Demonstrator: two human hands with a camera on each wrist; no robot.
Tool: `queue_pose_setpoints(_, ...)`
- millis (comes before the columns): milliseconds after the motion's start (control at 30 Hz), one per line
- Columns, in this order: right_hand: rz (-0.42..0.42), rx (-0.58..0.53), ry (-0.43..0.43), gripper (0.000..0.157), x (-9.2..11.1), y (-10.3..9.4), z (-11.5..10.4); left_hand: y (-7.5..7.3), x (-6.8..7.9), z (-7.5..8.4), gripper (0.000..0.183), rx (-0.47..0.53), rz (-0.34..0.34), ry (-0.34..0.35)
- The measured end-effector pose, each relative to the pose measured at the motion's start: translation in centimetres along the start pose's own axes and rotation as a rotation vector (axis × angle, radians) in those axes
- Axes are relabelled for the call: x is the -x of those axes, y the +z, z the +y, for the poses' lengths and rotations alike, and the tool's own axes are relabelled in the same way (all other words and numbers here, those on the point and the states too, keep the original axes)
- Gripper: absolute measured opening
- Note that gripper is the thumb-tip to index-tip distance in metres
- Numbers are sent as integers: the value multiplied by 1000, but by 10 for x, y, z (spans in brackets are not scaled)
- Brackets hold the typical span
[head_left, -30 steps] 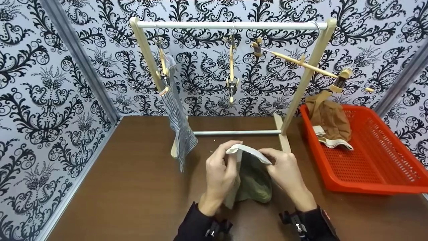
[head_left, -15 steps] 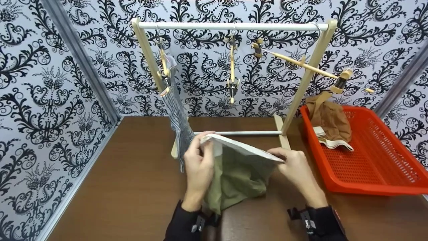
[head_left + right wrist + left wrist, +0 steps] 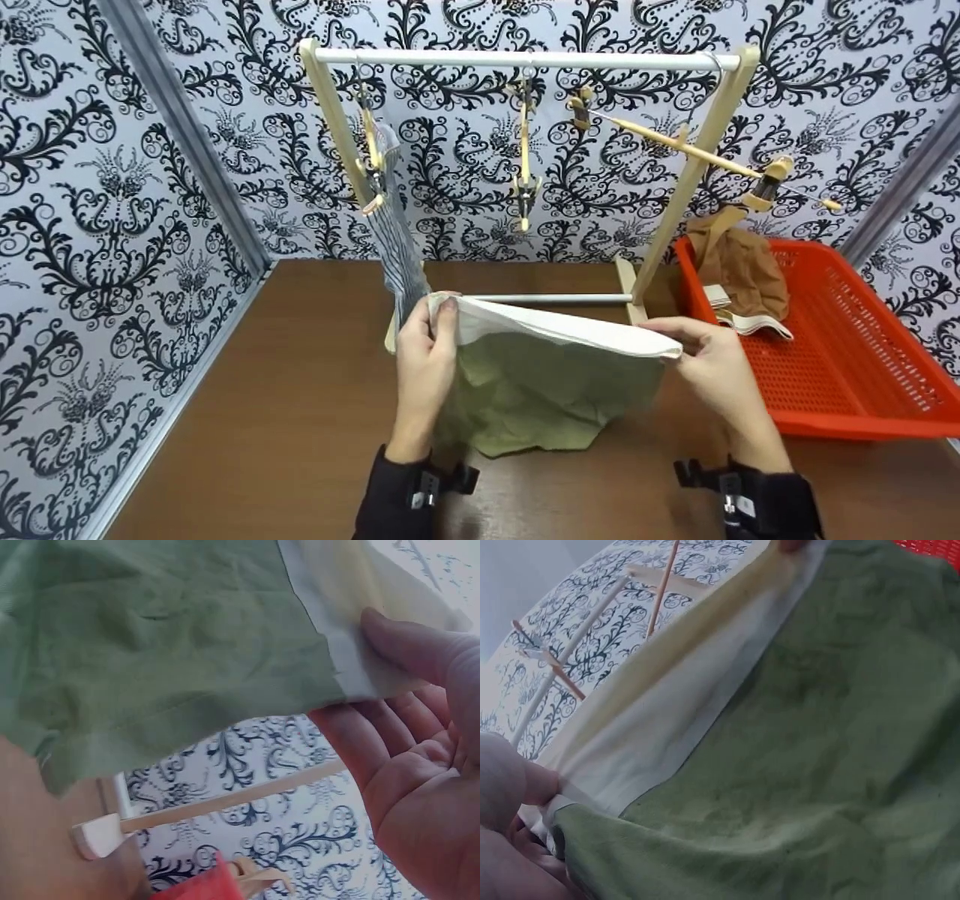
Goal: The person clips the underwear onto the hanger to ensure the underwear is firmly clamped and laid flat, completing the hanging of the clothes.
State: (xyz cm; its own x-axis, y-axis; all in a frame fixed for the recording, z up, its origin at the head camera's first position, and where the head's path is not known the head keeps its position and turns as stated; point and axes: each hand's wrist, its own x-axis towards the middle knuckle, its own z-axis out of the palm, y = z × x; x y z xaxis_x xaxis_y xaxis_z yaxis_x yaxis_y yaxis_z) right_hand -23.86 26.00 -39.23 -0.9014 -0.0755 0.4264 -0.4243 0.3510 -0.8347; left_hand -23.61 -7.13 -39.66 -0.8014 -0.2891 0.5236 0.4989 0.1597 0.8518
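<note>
A green cloth (image 3: 540, 390) with a wide white band along its top edge is stretched between both hands above the table. My left hand (image 3: 426, 352) pinches one end of the band, thumb on the near side. At the band's other end, my right hand (image 3: 709, 360) pinches the corner between thumb and fingers. The cloth's green part hangs down in loose folds. In the right wrist view the thumb lies on the white band (image 3: 352, 630) and the fingers go behind it.
A wooden rack (image 3: 525, 58) behind the hands carries several clip hangers. A striped cloth (image 3: 397, 240) hangs from the left one; the middle hanger (image 3: 525, 150) and right hanger (image 3: 682, 146) hold nothing. On the right, a red basket (image 3: 862, 420) contains a brown cloth (image 3: 742, 270).
My hands have moved apart, left hand leftward and right hand rightward. The bunched green cloth is now spread wide, its white band pulled nearly straight.
</note>
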Motion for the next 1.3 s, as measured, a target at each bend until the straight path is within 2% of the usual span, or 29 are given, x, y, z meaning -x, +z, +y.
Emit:
queue_pose_setpoints(167, 43, -125, 14, 21, 6, -9, -20, -6, -2, 7, 18, 1, -13, -7)
queue_pose_setpoints(267, 74, -198, 33, 20, 11, -16, -35, -10, -2, 17, 21, 80, -56, -32)
queue_pose_setpoints(433, 104, -309, 105, 23, 27, -34, -62, -16, 2, 44, 25, 250, -148, -101)
queue_pose_setpoints(533, 98, -393, 147, 24, 37, -44, -71, -19, 6, 56, 24, 315, -196, -157)
queue_pose_setpoints(633, 43, -381, 176, 27, 40, -53, -68, -18, 7, 57, 25, 335, -243, -207)
queue_pose_setpoints(733, -55, -190, 227, 31, 33, -57, -52, -14, 4, 40, 23, 314, -289, -266)
queue_pose_setpoints(833, -149, 9, 272, 33, 20, -53, -26, -6, 2, 7, 21, 243, -327, -334)
queue_pose_setpoints(867, -169, 40, 287, 33, 16, -49, -16, -3, 2, -6, 21, 210, -334, -358)
queue_pose_setpoints(967, -219, 38, 336, 30, 6, -34, 13, 4, 5, -44, 23, 94, -343, -403)
queue_pose_setpoints(1067, -250, 46, 370, 26, 1, -19, 35, 8, 10, -72, 24, -11, -331, -412)
queue_pose_setpoints(1167, -243, 98, 355, 21, -2, -8, 51, 8, 13, -88, 28, -91, -327, -424)
queue_pose_setpoints(1300, -183, 190, 340, 18, -3, -1, 63, 7, 14, -98, 27, -153, -318, -435)
